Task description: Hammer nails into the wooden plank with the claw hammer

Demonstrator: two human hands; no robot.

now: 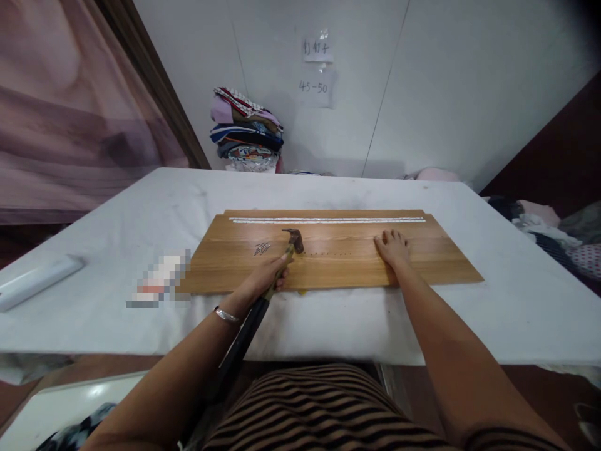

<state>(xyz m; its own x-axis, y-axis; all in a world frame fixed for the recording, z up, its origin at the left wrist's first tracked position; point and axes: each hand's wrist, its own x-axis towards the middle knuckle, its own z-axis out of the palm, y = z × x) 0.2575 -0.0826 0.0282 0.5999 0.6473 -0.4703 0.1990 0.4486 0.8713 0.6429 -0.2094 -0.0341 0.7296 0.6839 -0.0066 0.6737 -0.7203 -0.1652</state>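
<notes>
My left hand (270, 274) is wrapped round the neck of a claw hammer (293, 240), close below its head. The hammer's dark handle runs back beneath my forearm, and its head is over the wooden board (338, 272). Flat on the right part of that board lies my right hand (393, 248), fingers spread and holding nothing. A small heap of nails (261, 248) rests on the board left of the hammer head. Between the hammer and my right hand runs a row of small dark dots (328, 254), possibly nail heads or holes.
Two white strips with markings (328, 220) lie along the board's far edge. The board rests on a white-covered table (338, 326). A white roll (40, 282) and a blurred-out item (162, 279) are at left. Folded clothes (247, 131) are stacked behind, against the wall.
</notes>
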